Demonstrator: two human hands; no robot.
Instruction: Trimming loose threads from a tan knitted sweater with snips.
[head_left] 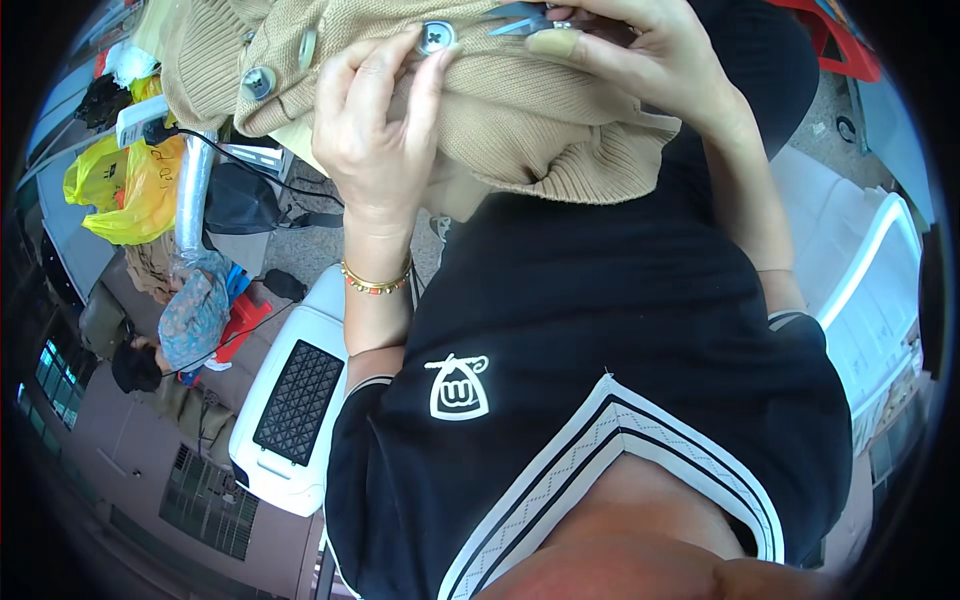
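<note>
A beige ribbed knit cardigan point(570, 125) lies bunched across my lap at the top of the view. My left hand point(375, 135) is closed on it, thumb and fingers pinching the rim of a grey-blue button point(436, 38). Further left on the same knit sits a second button point(258, 83). From the right, my right hand point(650, 55) grips a small pair of thread snips point(520, 25). Their blades point left toward the pinched button, a short way apart from it. Part of the snips' handle is hidden by my fingers.
To the left stands a white box-shaped appliance point(290, 400) with a black grille. Beyond are yellow plastic bags point(125, 190), a black cable point(250, 168) and a person in a patterned top point(197, 312). A white plastic bin point(870, 285) stands at right, below a red stool point(840, 45).
</note>
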